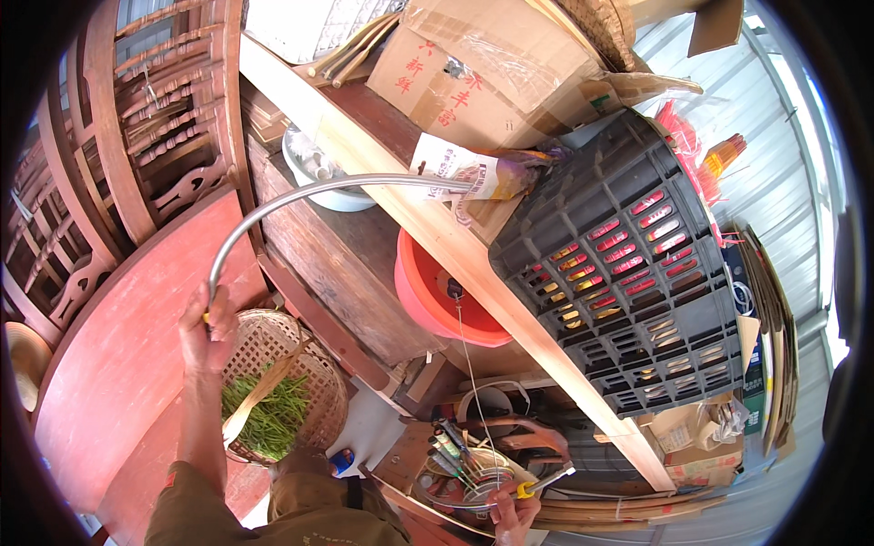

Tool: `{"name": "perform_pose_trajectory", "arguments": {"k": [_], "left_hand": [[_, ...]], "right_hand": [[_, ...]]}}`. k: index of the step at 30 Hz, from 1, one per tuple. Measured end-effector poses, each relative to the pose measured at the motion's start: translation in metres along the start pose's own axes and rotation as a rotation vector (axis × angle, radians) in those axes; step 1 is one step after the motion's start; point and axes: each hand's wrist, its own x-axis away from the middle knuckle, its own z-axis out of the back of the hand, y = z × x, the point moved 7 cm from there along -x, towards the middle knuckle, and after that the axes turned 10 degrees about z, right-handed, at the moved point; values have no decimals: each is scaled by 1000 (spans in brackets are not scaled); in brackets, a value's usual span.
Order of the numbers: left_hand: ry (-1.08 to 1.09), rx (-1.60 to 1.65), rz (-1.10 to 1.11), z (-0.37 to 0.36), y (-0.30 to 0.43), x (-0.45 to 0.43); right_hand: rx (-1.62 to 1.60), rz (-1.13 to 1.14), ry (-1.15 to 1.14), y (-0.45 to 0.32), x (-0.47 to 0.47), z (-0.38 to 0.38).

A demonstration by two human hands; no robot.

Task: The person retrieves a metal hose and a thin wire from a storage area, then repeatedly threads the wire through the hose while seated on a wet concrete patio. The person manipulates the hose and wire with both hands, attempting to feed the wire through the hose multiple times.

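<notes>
My left hand (pixel 208 327) is closed around the lower end of a curved metal tube (pixel 293 194), with a bit of yellow showing at the grip. The tube arches up and right, its far end in front of a printed plastic packet (pixel 454 167). At the lower right, my right hand (pixel 513 512) pinches a yellow-collared metal rod (pixel 539 482). A thin cord (pixel 476 382) runs down from a small dark object in a red plastic basin (pixel 413 286) towards my right hand; its lower end is unclear. Below my left hand, a woven bamboo basket (pixel 321 382) holds green leafy stems (pixel 273 416).
A wooden beam (pixel 437 225) crosses diagonally ahead. Behind it stand a black plastic crate (pixel 614 198) and a cardboard box (pixel 478 68). Wooden railings (pixel 171 102) and a red tabletop (pixel 136 286) lie left. Several badminton rackets (pixel 450 450) are near my right hand.
</notes>
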Motion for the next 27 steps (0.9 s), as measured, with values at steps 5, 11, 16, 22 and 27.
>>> {"name": "perform_pose_trajectory", "arguments": {"k": [5,11,16,22,27], "left_hand": [[56,-80,59,59,21,27],[14,-419,240,86,34,59],[-56,-621,543,92,13,83],[-104,-417,808,96,-41,134],[-64,-147,889,101,-78,158]], "right_hand": [[-10,-37,23,4,2,0],[-63,21,46,10,2,-6],[-42,-103,58,13,0,-10],[-30,-135,49,10,2,-12],[-111,-107,-10,19,2,-17]]}}
